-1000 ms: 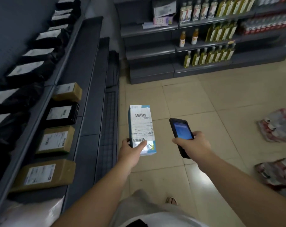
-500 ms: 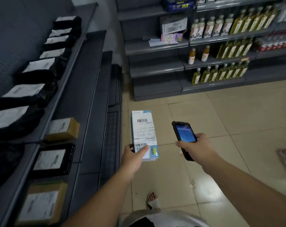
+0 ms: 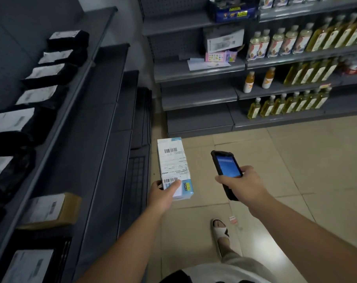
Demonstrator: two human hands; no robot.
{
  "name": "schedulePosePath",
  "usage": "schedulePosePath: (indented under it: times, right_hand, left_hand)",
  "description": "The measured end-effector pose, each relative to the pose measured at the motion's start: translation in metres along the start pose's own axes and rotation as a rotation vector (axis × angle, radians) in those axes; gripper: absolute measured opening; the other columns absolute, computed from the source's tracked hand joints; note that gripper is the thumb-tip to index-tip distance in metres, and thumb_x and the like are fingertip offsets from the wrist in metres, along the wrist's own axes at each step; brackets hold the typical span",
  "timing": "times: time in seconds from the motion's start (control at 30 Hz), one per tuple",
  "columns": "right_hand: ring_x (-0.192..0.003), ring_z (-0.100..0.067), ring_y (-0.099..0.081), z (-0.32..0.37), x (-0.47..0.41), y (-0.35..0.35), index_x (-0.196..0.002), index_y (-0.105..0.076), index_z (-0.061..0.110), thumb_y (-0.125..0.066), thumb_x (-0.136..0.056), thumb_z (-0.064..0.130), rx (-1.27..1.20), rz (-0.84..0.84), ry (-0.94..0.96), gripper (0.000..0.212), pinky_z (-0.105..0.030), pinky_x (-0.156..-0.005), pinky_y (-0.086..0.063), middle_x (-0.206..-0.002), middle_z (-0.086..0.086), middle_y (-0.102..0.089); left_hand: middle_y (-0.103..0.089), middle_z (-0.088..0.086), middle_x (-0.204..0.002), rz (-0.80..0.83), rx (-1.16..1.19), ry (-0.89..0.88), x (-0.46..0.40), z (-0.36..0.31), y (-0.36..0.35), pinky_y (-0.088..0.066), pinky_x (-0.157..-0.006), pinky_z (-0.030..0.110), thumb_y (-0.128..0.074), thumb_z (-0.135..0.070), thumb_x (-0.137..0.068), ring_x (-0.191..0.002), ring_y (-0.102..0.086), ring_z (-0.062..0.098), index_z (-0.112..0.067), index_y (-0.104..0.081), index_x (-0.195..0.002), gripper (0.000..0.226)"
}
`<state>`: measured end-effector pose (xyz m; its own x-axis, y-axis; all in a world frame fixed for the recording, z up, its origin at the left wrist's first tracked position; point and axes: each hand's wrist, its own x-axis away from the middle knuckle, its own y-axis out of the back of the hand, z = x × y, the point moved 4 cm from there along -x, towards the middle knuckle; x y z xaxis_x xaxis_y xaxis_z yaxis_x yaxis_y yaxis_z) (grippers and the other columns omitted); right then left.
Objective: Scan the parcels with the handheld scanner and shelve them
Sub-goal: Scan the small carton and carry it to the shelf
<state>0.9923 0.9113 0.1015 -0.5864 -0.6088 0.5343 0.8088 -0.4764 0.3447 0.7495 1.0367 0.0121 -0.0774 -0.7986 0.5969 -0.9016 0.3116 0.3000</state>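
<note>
While you stand in the aisle, head view shows your left hand [image 3: 166, 194] gripping the near end of a white-and-blue parcel [image 3: 173, 166], thumb pressed over the label beside the lower barcode, fingers curled round the left edge. Parcel is held out over the tiled floor [image 3: 286, 160], label face up, long side running away from you. Your right hand [image 3: 242, 184] is wrapped round the handheld scanner [image 3: 225, 169], fingers closed on its lower body, blue screen lit and tilted toward you. Scanner sits just right of the parcel, a gap between them, not touching. On the left, grey shelves [image 3: 104, 111] carry black bagged parcels [image 3: 40, 97] far and a brown box [image 3: 51, 209] near. Bottles [image 3: 286, 103] line the far-right shelving. One sandalled foot [image 3: 220, 231] shows on the floor near you.
</note>
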Motion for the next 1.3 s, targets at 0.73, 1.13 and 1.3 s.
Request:
schedulePosePath:
  times: [0.73, 1.13, 1.3]
  right_hand:
    - [-0.083, -0.024, -0.071, 0.217, -0.199, -0.175, -0.115, -0.055, 0.019, -0.093, -0.066, 0.042, 0.389, 0.360, 0.211, 0.066, -0.038, -0.067, -0.059, -0.097, -0.006, -0.070]
    - [-0.084, -0.021, -0.067, 0.284, -0.234, -0.306, -0.116, -0.049, 0.018, -0.092, -0.074, 0.039, 0.510, 0.599, 0.308, 0.063, -0.039, -0.071, -0.058, -0.097, -0.006, -0.065]
    - [-0.079, -0.015, -0.062, 0.305, -0.260, -0.364, -0.117, -0.049, 0.014, -0.093, -0.076, 0.032, 0.605, 0.757, 0.376, 0.062, -0.026, -0.055, -0.046, -0.096, -0.005, -0.063]
  left_hand:
    - [-0.076, 0.001, -0.107, -0.373, 0.492, 0.197, -0.160, -0.082, 0.089, -0.063, -0.091, 0.049, -0.087, -0.040, -0.085, -0.099, -0.075, 0.023, -0.025, -0.063, -0.109, 0.038]
    - [-0.079, 0.004, -0.110, -0.514, 0.735, 0.295, -0.205, -0.078, 0.148, -0.065, -0.087, 0.044, -0.090, -0.045, -0.080, -0.095, -0.078, 0.023, -0.021, -0.070, -0.116, 0.047]
    - [-0.078, 0.005, -0.112, -0.694, 0.921, 0.359, -0.213, -0.065, 0.157, -0.066, -0.073, 0.038, -0.094, -0.053, -0.072, -0.096, -0.078, 0.024, -0.018, -0.068, -0.121, 0.066]
